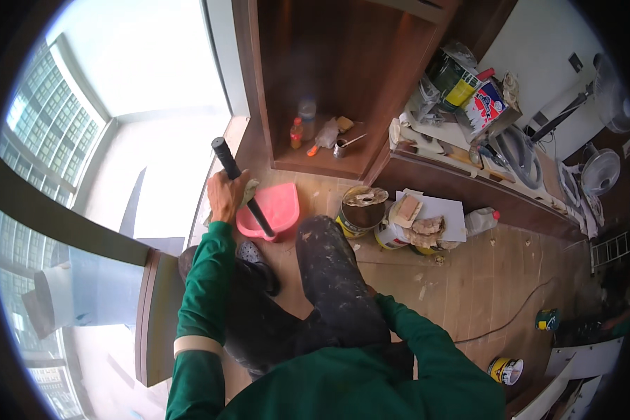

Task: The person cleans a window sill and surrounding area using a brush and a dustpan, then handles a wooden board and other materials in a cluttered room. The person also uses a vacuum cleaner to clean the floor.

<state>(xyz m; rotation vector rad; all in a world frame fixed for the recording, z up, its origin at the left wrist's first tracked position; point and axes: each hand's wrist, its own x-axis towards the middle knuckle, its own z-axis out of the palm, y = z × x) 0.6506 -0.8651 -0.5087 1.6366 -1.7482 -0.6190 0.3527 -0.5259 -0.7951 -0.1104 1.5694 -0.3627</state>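
Beside the window (49, 133), at left, the black handle (261, 219) runs obliquely, its long axis sloping from upper left to lower right. Its capped upper end points toward the window and away from the person; its lower end reaches the near rim of the pink pan (287, 203), though the joint between them cannot be made out.

The left hand (225, 196) grips the handle, fingers closed around its upper part. The capped end projects beyond the fingers; the longer length extends below them, across the pan.

In the cabinet (329, 70), right of the pan, stand a red-capped bottle (296, 134) with orange-brown contents, a clear bottle (306, 110) and a small can (339, 149) with a brush (355, 139) laid over its mouth.

On the floor below, an open bucket (344, 225) shows a brown interior, with a crusted piece (365, 197) across its rim; whether the brown is filling or coating cannot be told. The right hand (371, 290) is near the thigh, mostly hidden; the state of its fingers cannot be told.

Next, a white board (449, 213) bears a crumpled brown piece (427, 228). Another clear bottle (479, 222), red-capped, lies alongside. At far right are a green can (547, 320) and a yellow-banded tub (500, 369), contents indistinct.
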